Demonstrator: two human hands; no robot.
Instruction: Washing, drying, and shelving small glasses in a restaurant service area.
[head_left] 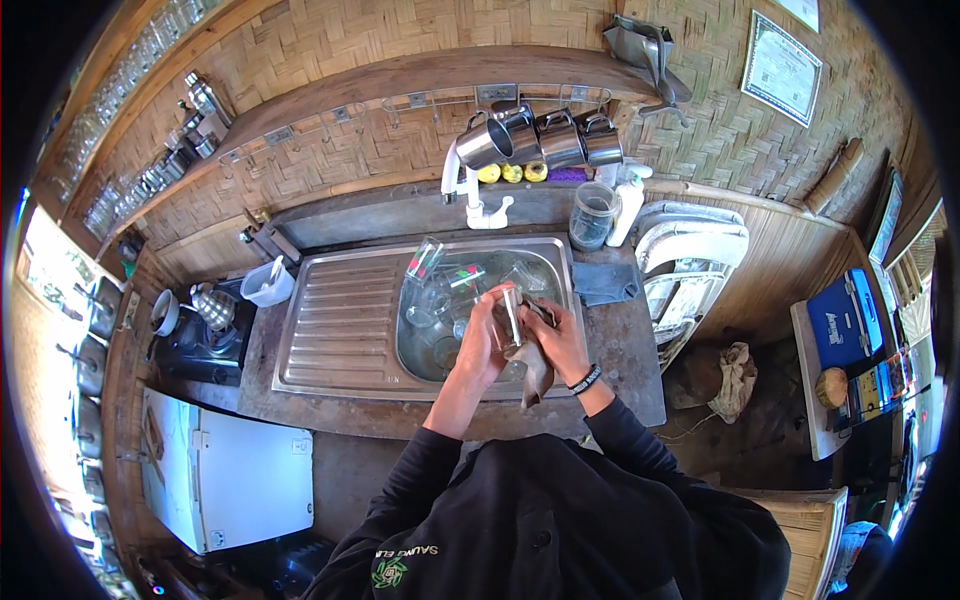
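Setting: woven-bamboo kitchen, steel sink (340, 330) set in desk. Item: clear drinking glass (509, 318), over basin's 4 o'clock edge. Left hand (480, 340) fingers wrapped round the glass wall; right hand (562, 340) closed on brown cloth (537, 372). Likely wet, slippery, breakable; grip the wall, not the rim.

Both your forearms come up from six o'clock in dark sleeves, pushed back to the elbows, and meet just above picture centre. Your left hand (480, 340) curls shut, thumb toward twelve o'clock. Your right hand (560, 340), banded at the wrist, closes just beside it at three o'clock.
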